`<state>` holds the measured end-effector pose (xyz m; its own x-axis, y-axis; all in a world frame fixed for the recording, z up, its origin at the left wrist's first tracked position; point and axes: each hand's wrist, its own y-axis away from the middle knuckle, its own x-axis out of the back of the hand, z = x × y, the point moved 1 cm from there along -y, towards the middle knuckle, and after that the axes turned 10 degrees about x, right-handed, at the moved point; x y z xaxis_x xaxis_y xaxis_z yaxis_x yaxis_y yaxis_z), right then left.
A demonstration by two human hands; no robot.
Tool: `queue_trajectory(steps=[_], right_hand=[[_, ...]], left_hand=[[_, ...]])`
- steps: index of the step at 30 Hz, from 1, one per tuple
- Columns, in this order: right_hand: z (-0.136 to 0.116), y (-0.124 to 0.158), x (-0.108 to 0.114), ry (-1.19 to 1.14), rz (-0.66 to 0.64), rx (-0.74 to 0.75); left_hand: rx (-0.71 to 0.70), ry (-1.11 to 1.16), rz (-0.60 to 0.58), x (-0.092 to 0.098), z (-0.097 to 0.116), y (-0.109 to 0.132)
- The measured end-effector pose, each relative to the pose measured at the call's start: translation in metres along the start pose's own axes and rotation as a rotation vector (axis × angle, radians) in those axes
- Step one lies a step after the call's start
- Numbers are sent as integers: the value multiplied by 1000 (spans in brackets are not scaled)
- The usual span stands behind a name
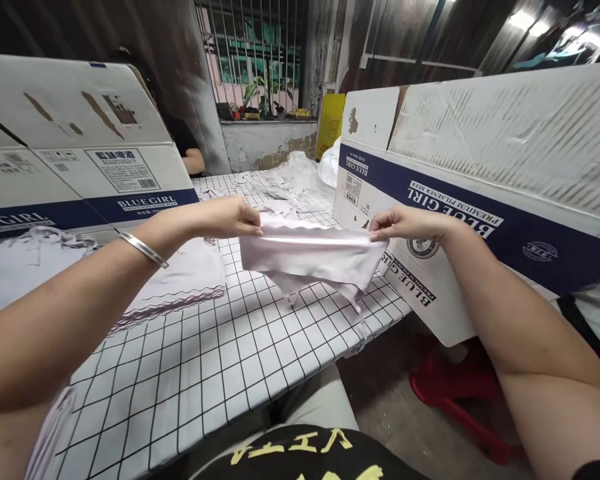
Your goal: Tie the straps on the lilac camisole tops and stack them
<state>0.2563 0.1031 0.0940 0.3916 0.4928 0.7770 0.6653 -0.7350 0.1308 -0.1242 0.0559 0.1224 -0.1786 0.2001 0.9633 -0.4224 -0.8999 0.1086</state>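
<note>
now left hand [237, 217], right hand [397, 222] both pinching pale fabric [313, 257] by upper corners, above grid-patterned tablecloth [220, 373].

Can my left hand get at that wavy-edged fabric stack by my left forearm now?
Probably yes: the stack lies close by on the table, its right corner uncovered. But your left hand holds the cloth, so would likely need to let go first.

Hands [233, 217] pinch pale fabric [313, 257] by wavy edge above checked table [205, 380]; cartons [500, 143] flanking.
</note>
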Motion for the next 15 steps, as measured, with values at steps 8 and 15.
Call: queue_trajectory(steps=[8, 15], right_hand=[[-36, -3, 11, -165, 183, 196], [-41, -12, 33, -212, 326, 312]], left_hand=[[150, -2, 90, -8, -21, 6], [399, 161, 148, 5, -43, -6]])
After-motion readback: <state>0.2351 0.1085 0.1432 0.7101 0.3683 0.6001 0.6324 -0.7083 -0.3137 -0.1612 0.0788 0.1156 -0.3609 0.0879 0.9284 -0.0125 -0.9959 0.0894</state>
